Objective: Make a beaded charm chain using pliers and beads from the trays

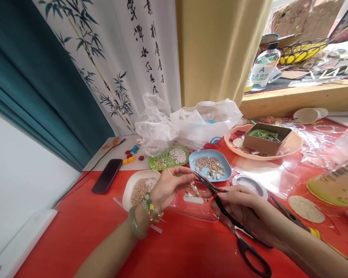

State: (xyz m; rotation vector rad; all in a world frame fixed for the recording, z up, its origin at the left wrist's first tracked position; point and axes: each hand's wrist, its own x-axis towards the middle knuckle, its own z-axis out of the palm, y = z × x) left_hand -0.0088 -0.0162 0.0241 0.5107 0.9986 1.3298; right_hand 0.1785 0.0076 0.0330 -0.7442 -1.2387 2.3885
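My left hand (172, 184) has its thumb and forefinger pinched on the end of a small beaded strand (193, 189) with green and clear beads. A green bangle (135, 224) and a beaded bracelet (149, 207) are on the left wrist. My right hand (243, 204) is wrapped round slim black-handled pliers (209, 185); their narrow tips meet the left fingertips. Whether the jaws grip the strand's end is too small to tell. Beneath the hands lies a clear plastic tray (188, 210). Black-handled scissors (253, 256) rest below the right hand, partly hidden by it.
Around the hands are a white dish of gold beads (126, 193), a green dish (153, 164) and a blue dish (227, 172) of beads. A phone (108, 176) lies left. Right are a tin of green cord (259, 146), yellow-handled pliers (290, 214) and a clear container (336, 183).
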